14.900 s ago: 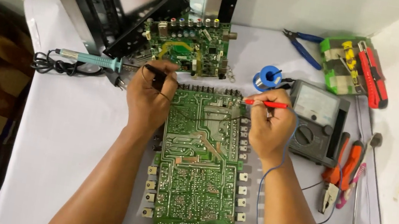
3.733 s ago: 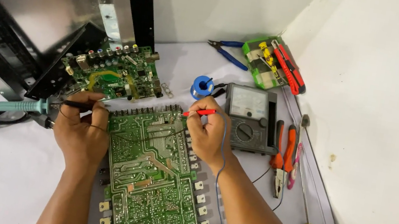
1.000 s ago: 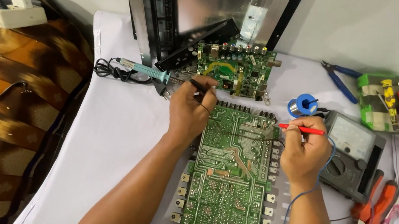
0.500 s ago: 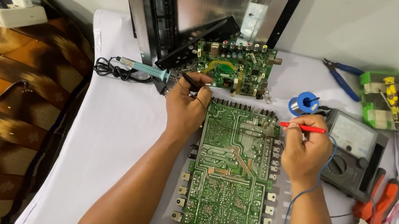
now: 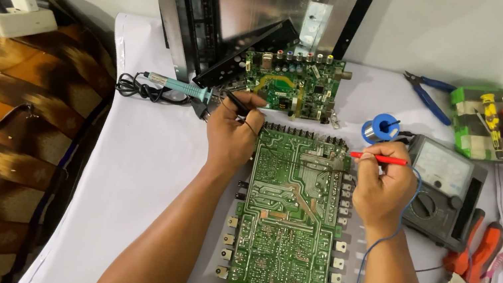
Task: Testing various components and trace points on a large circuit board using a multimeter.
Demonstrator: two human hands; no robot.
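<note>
left hand (image 5: 232, 137) pinching black probe (image 5: 235, 102), right hand (image 5: 382, 186) pinching red probe (image 5: 378, 158)

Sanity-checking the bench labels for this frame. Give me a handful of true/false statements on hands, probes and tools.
1. The right hand holds a red probe. True.
2. The left hand holds a black probe near the top edge of the large green board. True.
3. The analog meter lies left of the large board. False: it lies to the right, beside the right hand.
4. The soldering iron is in the right hand's grip. False: it lies on the table, left of the left hand.
5. The orange-handled pliers lie right of the meter. True.
</note>
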